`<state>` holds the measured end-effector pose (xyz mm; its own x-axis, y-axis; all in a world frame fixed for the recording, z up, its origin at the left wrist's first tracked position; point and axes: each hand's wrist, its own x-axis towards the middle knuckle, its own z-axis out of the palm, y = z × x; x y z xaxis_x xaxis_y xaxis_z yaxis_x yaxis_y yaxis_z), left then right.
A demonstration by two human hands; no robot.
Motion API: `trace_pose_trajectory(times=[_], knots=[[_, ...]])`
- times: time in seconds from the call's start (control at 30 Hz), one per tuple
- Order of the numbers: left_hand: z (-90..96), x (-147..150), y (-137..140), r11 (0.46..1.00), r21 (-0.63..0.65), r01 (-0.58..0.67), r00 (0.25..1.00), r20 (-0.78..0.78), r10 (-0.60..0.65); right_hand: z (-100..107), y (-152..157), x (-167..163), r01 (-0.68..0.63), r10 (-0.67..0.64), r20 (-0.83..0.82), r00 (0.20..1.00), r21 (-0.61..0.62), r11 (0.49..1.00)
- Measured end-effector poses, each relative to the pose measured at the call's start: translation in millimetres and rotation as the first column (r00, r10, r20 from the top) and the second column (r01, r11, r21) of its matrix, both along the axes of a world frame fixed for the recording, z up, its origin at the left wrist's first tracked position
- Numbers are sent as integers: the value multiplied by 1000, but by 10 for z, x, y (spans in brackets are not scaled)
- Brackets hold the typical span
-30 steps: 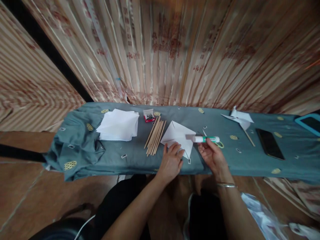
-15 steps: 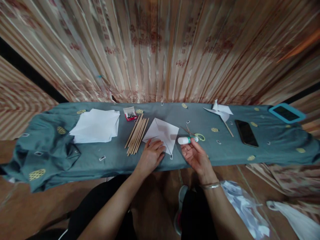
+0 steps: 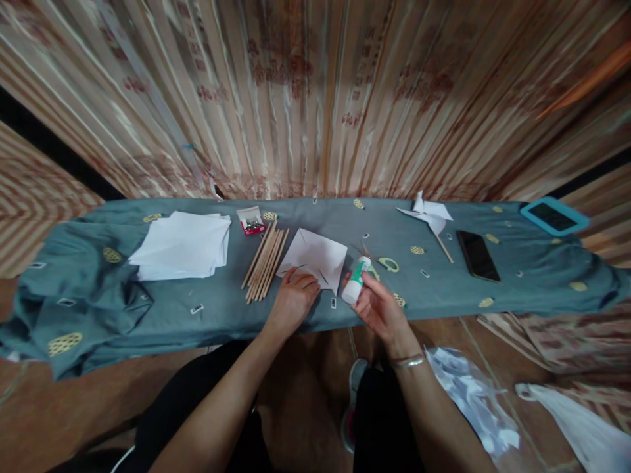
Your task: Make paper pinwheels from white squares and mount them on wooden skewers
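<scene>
A hand could slip along the far side of the table (image 3: 384,220), between the white sheet (image 3: 320,253) and the curtain (image 3: 315,98), from the red box (image 3: 253,225) to the paper pinwheel (image 3: 431,215). I see a narrower lane on the left between the paper stack (image 3: 181,246) and the wooden sticks (image 3: 266,264), with the box at its far end. The left hand (image 3: 294,299) blocks the sheet's near edge; to its right, the glue stick (image 3: 357,281) in the right hand (image 3: 379,307) and the scissors (image 3: 388,265) just beyond bar the way, and room opens again toward the phone (image 3: 478,255)
</scene>
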<state>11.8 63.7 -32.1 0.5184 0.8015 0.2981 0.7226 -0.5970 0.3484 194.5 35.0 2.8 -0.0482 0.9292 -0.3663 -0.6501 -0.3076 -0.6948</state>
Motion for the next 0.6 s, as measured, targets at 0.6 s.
trace_pose_trajectory(times=[0.6], knots=[[220, -15, -293, 690, -679, 252, 544, 689, 480, 6, -74, -115, -46, 16, 215, 976, 137, 989]])
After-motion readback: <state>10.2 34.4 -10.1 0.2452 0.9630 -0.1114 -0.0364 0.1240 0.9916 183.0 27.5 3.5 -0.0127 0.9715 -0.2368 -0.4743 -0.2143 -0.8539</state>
